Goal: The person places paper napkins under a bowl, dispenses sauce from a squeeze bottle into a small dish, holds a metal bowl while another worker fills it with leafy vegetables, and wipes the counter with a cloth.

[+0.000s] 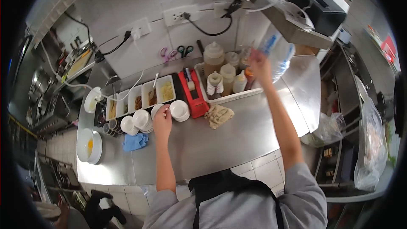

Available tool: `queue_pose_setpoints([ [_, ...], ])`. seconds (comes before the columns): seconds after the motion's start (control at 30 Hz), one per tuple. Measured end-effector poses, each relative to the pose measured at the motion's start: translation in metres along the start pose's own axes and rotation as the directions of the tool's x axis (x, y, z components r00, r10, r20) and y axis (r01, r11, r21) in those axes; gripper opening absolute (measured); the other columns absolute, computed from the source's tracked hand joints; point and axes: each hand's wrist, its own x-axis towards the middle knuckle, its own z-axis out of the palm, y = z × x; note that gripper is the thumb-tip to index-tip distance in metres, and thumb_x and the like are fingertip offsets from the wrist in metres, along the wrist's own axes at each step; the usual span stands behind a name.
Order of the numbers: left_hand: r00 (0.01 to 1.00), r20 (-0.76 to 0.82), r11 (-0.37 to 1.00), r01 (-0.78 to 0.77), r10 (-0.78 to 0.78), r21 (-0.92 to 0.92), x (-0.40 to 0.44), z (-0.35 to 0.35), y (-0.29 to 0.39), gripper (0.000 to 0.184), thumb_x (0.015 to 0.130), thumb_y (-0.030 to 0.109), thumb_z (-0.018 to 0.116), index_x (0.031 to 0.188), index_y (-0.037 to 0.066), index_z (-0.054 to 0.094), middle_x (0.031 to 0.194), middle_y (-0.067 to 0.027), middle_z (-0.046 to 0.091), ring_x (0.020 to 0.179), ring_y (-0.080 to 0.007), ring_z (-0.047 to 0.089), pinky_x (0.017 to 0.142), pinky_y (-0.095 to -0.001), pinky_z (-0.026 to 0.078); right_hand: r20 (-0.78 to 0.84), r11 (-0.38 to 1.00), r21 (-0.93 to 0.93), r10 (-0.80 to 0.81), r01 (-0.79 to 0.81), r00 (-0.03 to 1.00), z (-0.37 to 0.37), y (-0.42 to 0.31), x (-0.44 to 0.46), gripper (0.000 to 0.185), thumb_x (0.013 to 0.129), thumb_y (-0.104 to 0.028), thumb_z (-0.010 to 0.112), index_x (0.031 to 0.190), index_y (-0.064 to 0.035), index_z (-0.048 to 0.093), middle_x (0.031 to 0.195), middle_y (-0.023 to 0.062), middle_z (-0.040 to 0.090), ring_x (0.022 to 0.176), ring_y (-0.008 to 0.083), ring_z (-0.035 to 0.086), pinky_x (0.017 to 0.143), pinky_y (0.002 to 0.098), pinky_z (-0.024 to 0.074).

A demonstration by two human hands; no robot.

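My left hand is at the row of small white bowls, fingers closed together over one stack; what they grip is too small to name. My right hand reaches to the back right, above the tray of sauce bottles, beside a clear plastic bag with blue print. Its fingers are smeared by motion. A red tape dispenser stands between the bowls and the bottles. White containers of toppings line up behind the bowls. A crumpled beige cloth lies near the dispenser.
A blue cloth and large white bowls are on the left of the steel counter. Scissors hang on the wall. A black printer stands back right. Another person is at lower left.
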Motion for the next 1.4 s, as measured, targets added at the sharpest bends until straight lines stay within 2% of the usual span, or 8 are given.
queue_pose_setpoints([
  [0.13, 0.984, -0.031, 0.982, 0.179, -0.177, 0.067, -0.007, -0.032, -0.017, 0.018, 0.082, 0.012, 0.054, 0.097, 0.006, 0.061, 0.081, -0.0144, 0.061, 0.067, -0.0278, 0.058, 0.062, -0.0360, 0.045, -0.158, 0.938, -0.346, -0.068, 0.010, 0.985, -0.001, 0.079, 0.098, 0.037, 0.076, -0.021, 0.059, 0.103, 0.0033, 0.057, 0.089, 0.0173, 0.063, 0.080, 0.0231, 0.061, 0.070, 0.0325, 0.0474],
  [0.2, 0.984, -0.012, 0.981, 0.178, -0.178, 0.072, -0.009, -0.039, -0.018, 0.017, 0.082, 0.012, 0.054, 0.097, 0.006, 0.061, 0.081, -0.0134, 0.060, 0.067, -0.0268, 0.058, 0.061, -0.0354, 0.045, 0.057, 0.862, -0.502, 0.107, -0.064, 0.993, -0.005, 0.118, 0.129, 0.020, 0.076, -0.015, 0.056, 0.088, 0.0005, 0.057, 0.076, 0.0115, 0.059, 0.065, 0.0203, 0.057, 0.055, 0.0318, 0.0444],
  [0.33, 0.985, 0.003, 0.979, 0.170, -0.171, 0.108, -0.016, -0.045, -0.008, 0.017, 0.082, 0.012, 0.055, 0.097, 0.007, 0.060, 0.080, -0.0112, 0.058, 0.067, -0.0247, 0.058, 0.060, -0.0346, 0.045, 0.419, 0.830, -0.005, 0.508, -0.558, 0.753, 0.005, 0.154, 0.146, 0.009, 0.076, -0.006, 0.053, 0.068, -0.0039, 0.056, 0.055, 0.0033, 0.050, 0.043, 0.0163, 0.049, 0.036, 0.0299, 0.0359],
  [0.4, 0.982, 0.008, 0.975, 0.184, -0.186, 0.126, -0.018, -0.048, -0.005, 0.019, 0.081, 0.014, 0.057, 0.098, 0.009, 0.059, 0.081, -0.0097, 0.056, 0.065, -0.0237, 0.058, 0.060, -0.0350, 0.045, 0.631, 0.755, -0.098, 0.551, -0.649, 0.546, 0.000, 0.167, 0.158, 0.003, 0.075, -0.003, 0.053, 0.076, -0.0031, 0.056, 0.056, 0.0035, 0.050, 0.043, 0.0161, 0.049, 0.037, 0.0293, 0.0382],
  [0.6, 0.978, 0.066, 0.958, 0.181, -0.200, 0.222, -0.021, -0.039, 0.006, 0.020, 0.078, 0.016, 0.061, 0.098, 0.011, 0.061, 0.088, -0.0072, 0.055, 0.068, -0.0246, 0.060, 0.060, -0.0367, 0.046, 0.386, 0.890, -0.252, 0.452, -0.379, 0.804, 0.008, 0.123, 0.140, 0.018, 0.073, -0.007, 0.059, 0.090, -0.0003, 0.059, 0.074, 0.0075, 0.060, 0.056, 0.0176, 0.056, 0.048, 0.0293, 0.0441],
  [0.77, 0.987, 0.052, 0.951, 0.132, -0.152, 0.281, -0.022, -0.026, 0.000, 0.012, 0.077, 0.016, 0.063, 0.088, 0.011, 0.064, 0.089, -0.0058, 0.055, 0.072, -0.0264, 0.059, 0.060, -0.0377, 0.046, 0.307, 0.909, -0.398, 0.005, 0.124, 0.952, -0.005, 0.083, 0.121, 0.027, 0.072, -0.010, 0.062, 0.097, 0.0000, 0.059, 0.082, 0.0126, 0.064, 0.076, 0.0251, 0.061, 0.067, 0.0321, 0.0467],
  [1.13, 0.999, -0.052, 0.997, 0.011, -0.007, 0.078, -0.025, -0.037, 0.044, 0.007, 0.081, 0.010, 0.060, 0.085, 0.005, 0.058, 0.086, -0.0083, 0.057, 0.071, -0.0243, 0.057, 0.060, -0.0325, 0.045, -0.029, 0.808, -0.427, -0.462, 0.407, 0.886, -0.073, -0.060, 0.007, 0.039, 0.076, -0.010, 0.066, 0.110, 0.0026, 0.051, 0.101, 0.0156, 0.061, 0.091, 0.0264, 0.061, 0.078, 0.0329, 0.0467],
  [1.4, 0.873, 0.406, 0.913, -0.097, 0.270, -0.397, -0.037, 0.063, 0.139, 0.010, 0.081, 0.009, 0.060, 0.088, 0.001, 0.057, 0.086, -0.0089, 0.057, 0.076, -0.0202, 0.057, 0.068, -0.0278, 0.045, 0.216, 0.978, -0.082, 0.203, -0.190, 0.955, -0.194, 0.015, -0.030, 0.035, 0.078, -0.009, 0.063, 0.108, 0.0044, 0.050, 0.093, 0.0098, 0.059, 0.085, 0.0145, 0.057, 0.078, 0.0293, 0.0475],
])
